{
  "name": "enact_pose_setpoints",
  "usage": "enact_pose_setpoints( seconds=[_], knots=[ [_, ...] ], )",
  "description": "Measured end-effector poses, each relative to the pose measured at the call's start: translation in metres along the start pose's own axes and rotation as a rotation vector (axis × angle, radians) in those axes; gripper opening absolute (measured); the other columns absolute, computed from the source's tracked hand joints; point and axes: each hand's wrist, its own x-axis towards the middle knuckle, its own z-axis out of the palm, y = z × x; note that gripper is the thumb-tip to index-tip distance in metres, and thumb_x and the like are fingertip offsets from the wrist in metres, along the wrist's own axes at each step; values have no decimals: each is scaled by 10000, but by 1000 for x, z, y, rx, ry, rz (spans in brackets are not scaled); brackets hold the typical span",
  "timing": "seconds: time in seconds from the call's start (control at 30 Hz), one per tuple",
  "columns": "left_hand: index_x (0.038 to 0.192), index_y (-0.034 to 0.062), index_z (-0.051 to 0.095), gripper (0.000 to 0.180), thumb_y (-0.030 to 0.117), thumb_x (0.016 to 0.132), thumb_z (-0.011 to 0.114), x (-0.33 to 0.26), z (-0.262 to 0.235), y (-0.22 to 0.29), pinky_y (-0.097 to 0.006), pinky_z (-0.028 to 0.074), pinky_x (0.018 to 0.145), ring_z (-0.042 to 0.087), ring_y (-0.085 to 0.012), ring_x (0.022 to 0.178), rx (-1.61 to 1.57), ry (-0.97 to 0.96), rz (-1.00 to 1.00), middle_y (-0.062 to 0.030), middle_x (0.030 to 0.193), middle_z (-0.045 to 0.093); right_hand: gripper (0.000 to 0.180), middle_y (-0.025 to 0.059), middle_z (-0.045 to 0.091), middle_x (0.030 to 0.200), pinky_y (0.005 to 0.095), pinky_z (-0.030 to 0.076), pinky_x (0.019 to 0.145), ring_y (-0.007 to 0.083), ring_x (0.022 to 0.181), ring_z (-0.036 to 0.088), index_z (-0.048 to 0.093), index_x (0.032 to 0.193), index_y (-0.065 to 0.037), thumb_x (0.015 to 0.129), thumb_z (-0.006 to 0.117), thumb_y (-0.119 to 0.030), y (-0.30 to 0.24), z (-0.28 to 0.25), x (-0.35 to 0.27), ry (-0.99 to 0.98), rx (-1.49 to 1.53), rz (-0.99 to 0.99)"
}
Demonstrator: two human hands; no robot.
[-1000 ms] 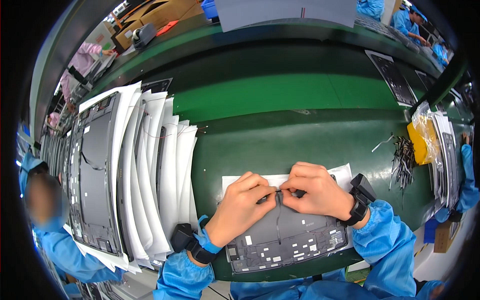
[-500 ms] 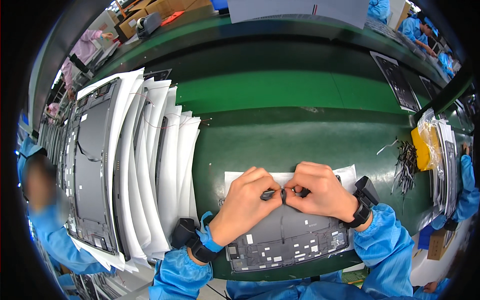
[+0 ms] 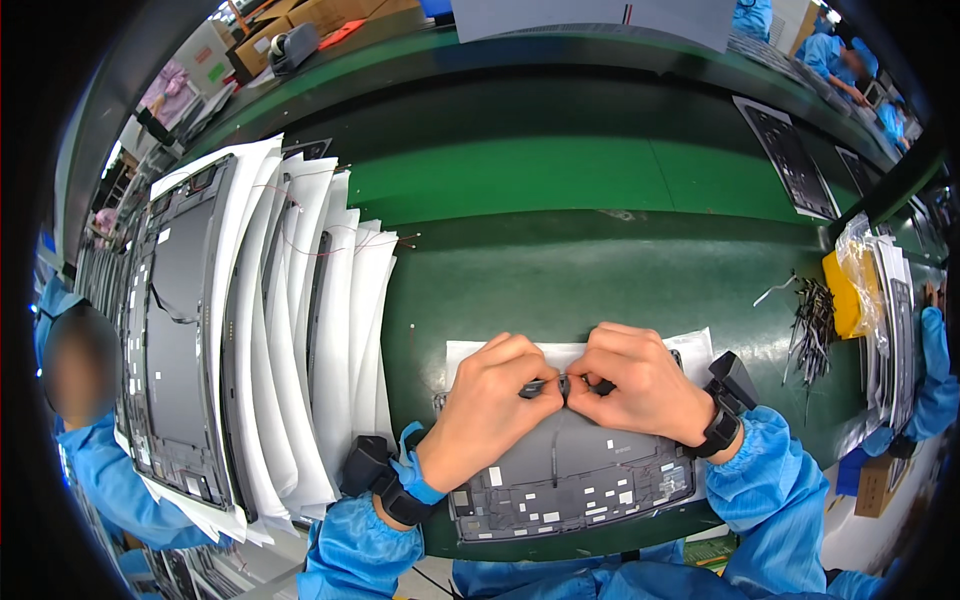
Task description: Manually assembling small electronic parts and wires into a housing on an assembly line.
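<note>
In front of me a dark grey device panel with white labels lies on a white sheet. A thin black ribbon cable runs down its middle from under my fingers. My left hand is closed in a pinch near the panel's far edge. Right beside it, my right hand pinches too, so the fingertips of both hands almost meet over a small black piece, seemingly the cable's upper end. My fingers hide most of that piece and the panel under them.
At left stands a tall stack of similar panels with white sheets between them and thin red wires sticking out. On the right lie a bundle of black strips and a yellow container. A co-worker's blue sleeve is beside the stack.
Both hands keep their pinch in nearly the same place. The lower stretch of the ribbon cable sits slightly further left than before.
</note>
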Motion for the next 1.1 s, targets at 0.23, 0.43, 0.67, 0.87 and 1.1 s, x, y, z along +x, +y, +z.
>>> enact_pose_setpoints(
  seconds=[0.23, 0.43, 0.67, 0.87, 1.1],
  knots=[
    [859, -2, 751, 151, 7, 741, 845, -1, 0, -3, -367, 546, 694, 655, -263, 788, 30, 8, 57, -85, 857, 679, 144, 73, 566, 706, 412, 478, 526, 272, 654, 596, 648, 725, -31, 693, 788, -11, -1, 1, 2, 2, -83, -72],
    [838, -13, 687, 135, -23, 761, 798, -2, 0, 1, -391, 534, 702, 601, -288, 793, 14, 14, 106, -93, 839, 617, 150, 80, 552, 712, 415, 478, 523, 275, 662, 588, 634, 721, -26, 700, 781, -5, -4, 0, 2, -14, -141, -117],
    [876, 0, 733, 178, -29, 734, 836, -5, 2, 0, -370, 538, 676, 636, -272, 775, 80, 50, 153, -79, 873, 664, 148, 82, 549, 708, 418, 486, 536, 280, 654, 585, 634, 711, -25, 694, 780, -4, -4, 1, 2, 14, -114, -126],
    [1054, -15, 742, 223, -36, 833, 767, -48, -32, 58, -434, 540, 746, 650, -350, 843, 496, 237, -159, -151, 931, 675, 104, 81, 637, 752, 362, 513, 566, 254, 672, 638, 735, 816, -4, 742, 791, 44, -8, -22, -1, 160, 5, -45],
    [1512, 51, 511, 564, 6, 970, 660, -133, -40, 105, -316, 544, 889, 659, -206, 1046, -246, 225, -856, -170, 1356, 626, 104, 53, 706, 784, 244, 461, 615, 96, 689, 619, 807, 883, 21, 802, 762, 69, -10, -44, -40, 401, 240, 558]
  ],
)
